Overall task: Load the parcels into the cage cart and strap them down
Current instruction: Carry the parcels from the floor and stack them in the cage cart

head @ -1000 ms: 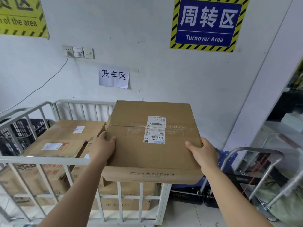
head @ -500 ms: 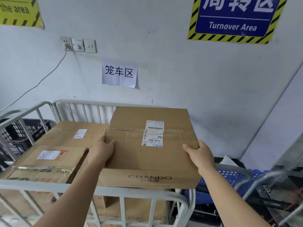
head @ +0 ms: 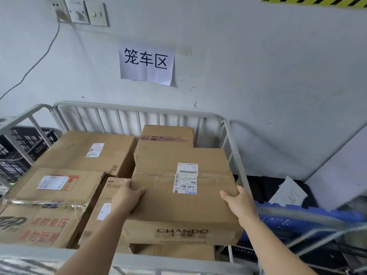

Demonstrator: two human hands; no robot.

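Observation:
I hold a flat brown CHANDO carton [head: 158, 207] with a white shipping label inside the right half of the white cage cart [head: 137, 108]. My left hand [head: 127, 197] grips its left edge and my right hand [head: 238, 203] grips its right edge. The carton sits low over other parcels, just past the cart's near rail. A taped carton [head: 166, 133] shows behind it, and two large cartons, one at the back [head: 89, 149] and one in front [head: 53, 195], fill the cart's left side. A smaller box [head: 103, 213] lies under my left forearm.
The cart stands against a white wall with a paper sign [head: 146, 63]. Black crates [head: 21, 143] are stacked left of the cart. A blue crate [head: 297, 221] and the metal frame of another trolley [head: 317, 235] crowd the right side.
I have stepped closer and lowered the CHANDO carton over the near rail into the cart's right side. Both hands keep the same grip on its edges.

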